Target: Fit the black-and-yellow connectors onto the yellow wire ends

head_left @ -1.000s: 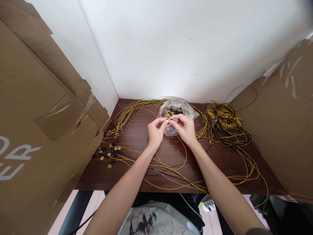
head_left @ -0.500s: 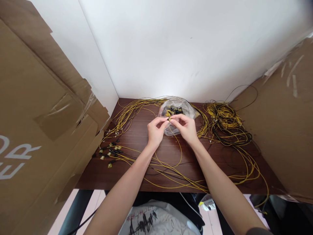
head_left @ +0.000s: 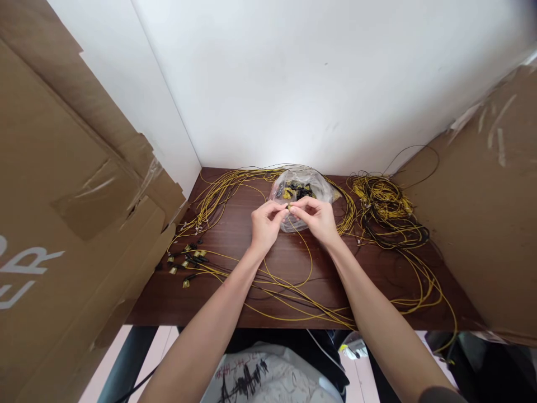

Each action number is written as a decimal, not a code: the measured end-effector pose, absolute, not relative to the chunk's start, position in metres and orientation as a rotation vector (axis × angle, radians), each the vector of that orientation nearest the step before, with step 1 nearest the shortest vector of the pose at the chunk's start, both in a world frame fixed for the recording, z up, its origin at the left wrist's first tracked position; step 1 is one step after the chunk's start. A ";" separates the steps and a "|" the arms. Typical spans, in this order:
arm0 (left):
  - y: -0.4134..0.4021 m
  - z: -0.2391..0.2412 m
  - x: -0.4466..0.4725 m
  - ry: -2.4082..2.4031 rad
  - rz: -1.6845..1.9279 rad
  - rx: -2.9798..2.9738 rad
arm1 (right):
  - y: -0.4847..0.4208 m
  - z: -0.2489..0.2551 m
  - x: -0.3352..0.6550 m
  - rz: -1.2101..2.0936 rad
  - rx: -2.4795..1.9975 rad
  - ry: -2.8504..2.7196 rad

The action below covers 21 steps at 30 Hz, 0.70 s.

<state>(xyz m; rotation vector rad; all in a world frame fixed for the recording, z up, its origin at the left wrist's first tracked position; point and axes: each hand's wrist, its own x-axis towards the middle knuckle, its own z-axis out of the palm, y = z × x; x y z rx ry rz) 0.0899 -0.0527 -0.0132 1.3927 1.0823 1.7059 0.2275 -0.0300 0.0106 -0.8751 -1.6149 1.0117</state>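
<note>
Because the piece is so small, both hands meet near the middle of the brown wooden table (head_left: pixel 239 224). The left hand (head_left: pixel 264 228) pinches one side of a small dark and yellowish connector piece (head_left: pixel 289 207) between thumb and forefinger, and the right hand (head_left: pixel 320 223) pinches the other side likewise, I suppose to hold it steady from two directions. Their grip covers most of it, so I cannot tell its exact shape. A thin yellow wire (head_left: pixel 311 258) seems to come from it, and its loose loop between the forearms (head_left: pixel 359 291) gives the hands some slack. Just behind and partly beneath the hands lies a clear plastic bag (head_left: pixel 323 190) with black and yellow parts (head_left: pixel 304 190) inside, perhaps placed there for easy reach. Farther left, black-sleeved wire ends (head_left: pixel 187 283) lie gathered together.

At the back, a white wall (head_left: pixel 293 84) closes the space; the left cardboard panel (head_left: pixel 92 201) and the right cardboard panel (head_left: pixel 482 224) limit the sides. A tangled wire coil (head_left: pixel 380 198) occupies the right rear, and wires pass under the forearms near the front edge. Bare wood beside the left hand offers the easier room for moving.
</note>
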 end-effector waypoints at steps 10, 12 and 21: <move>-0.053 -0.011 0.088 1.281 1.658 1.501 | -0.030 0.008 0.221 0.838 -0.881 -1.670; -0.053 -0.010 0.087 1.265 1.643 1.479 | -0.030 0.007 0.222 0.854 -0.868 -1.695; -0.052 -0.010 0.086 1.265 1.638 1.455 | -0.030 0.011 0.226 0.743 -0.895 -1.789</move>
